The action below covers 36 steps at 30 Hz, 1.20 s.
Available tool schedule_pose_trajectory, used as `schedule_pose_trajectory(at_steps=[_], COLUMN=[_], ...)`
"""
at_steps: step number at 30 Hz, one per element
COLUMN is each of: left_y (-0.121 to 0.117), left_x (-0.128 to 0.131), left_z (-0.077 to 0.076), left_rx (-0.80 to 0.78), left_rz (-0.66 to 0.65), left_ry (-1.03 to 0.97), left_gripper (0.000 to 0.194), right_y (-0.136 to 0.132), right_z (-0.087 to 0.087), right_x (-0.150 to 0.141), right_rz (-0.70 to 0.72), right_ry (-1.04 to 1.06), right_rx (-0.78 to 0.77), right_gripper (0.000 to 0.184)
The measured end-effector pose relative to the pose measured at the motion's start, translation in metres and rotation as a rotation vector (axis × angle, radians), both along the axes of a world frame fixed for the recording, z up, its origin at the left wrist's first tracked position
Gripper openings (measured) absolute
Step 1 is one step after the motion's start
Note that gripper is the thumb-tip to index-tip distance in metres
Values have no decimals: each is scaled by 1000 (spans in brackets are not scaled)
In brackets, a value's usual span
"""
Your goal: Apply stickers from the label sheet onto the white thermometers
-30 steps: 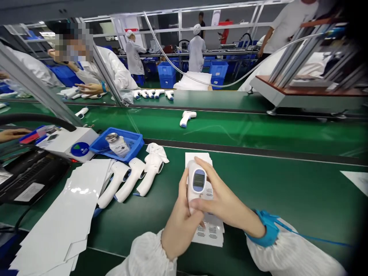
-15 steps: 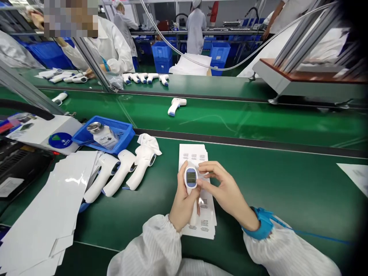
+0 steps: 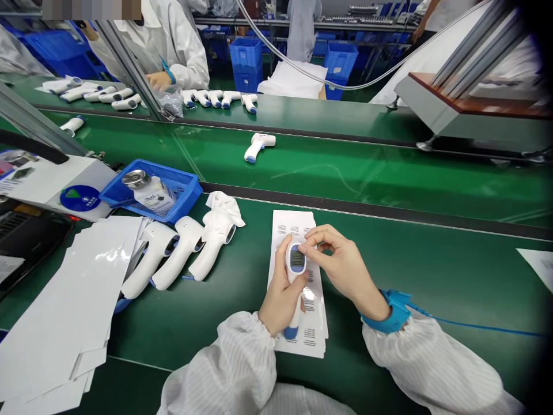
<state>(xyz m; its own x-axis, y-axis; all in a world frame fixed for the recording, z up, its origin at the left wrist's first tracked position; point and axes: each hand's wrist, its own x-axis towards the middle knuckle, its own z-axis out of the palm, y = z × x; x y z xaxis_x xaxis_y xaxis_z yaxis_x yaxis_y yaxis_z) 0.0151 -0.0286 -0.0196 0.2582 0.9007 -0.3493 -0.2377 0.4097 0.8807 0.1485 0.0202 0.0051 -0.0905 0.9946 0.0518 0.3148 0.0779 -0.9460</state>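
Observation:
My left hand [image 3: 280,291] is wrapped round a white infrared thermometer [image 3: 291,320], its blue-rimmed grey screen facing up at me. Beside the screen's upper right edge, my right hand [image 3: 341,259] has thumb and index finger pinched together. Anything between those fingertips is too small to make out. Under both hands lies a stack of printed label sheets [image 3: 317,323] on the green bench. To the left, several white thermometers [image 3: 175,268] lie in a row, and a white cloth [image 3: 224,210] covers the top of the rightmost one.
A blue tray [image 3: 185,202] holds a white bottle [image 3: 153,193] with a metal cap. Blank white sheets [image 3: 73,300] are piled at the left. One thermometer [image 3: 259,146] lies on the green conveyor [image 3: 345,173]. A co-worker's hand [image 3: 159,79] is across it. A blue wrist strap's cord runs right.
My right hand has gone from holding the thermometer to a pinch at its screen edge. My left hand keeps its hold. The view has tilted down.

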Motion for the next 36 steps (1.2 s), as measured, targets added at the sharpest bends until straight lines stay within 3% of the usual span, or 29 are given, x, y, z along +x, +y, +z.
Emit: schedule_pose_trajectory(at_steps=[10,13,15,19,21,27,36], left_y=[2,1,1,1,1,2,2], left_x=[-2,-3,-3,-4,-4,-3,-3], left_z=[0,-1,-1,-2,-2,-2,-1], left_rx=[-16,-10,-21,-13,6,-33,-47], left_rz=[0,5,7,3,3,21,20], left_ry=[-10,-13,-19,-29,-35,-44,-55], left_gripper=[71,71,72,73,73,71,71], right_y=[-15,-18,-19,-20,-19,-11,-8], right_z=[11,13,17,24,24,10,6], right_x=[-5,-5,-4,-2,-2,-5,-8], right_rz=[99,84,103,212,239,66,32], right_ry=[-206,-261,-167,118,161,48,101], right_rx=[158,158,104,-197,-272,-59,6], right_gripper=[5,11,10,18,20,14,10])
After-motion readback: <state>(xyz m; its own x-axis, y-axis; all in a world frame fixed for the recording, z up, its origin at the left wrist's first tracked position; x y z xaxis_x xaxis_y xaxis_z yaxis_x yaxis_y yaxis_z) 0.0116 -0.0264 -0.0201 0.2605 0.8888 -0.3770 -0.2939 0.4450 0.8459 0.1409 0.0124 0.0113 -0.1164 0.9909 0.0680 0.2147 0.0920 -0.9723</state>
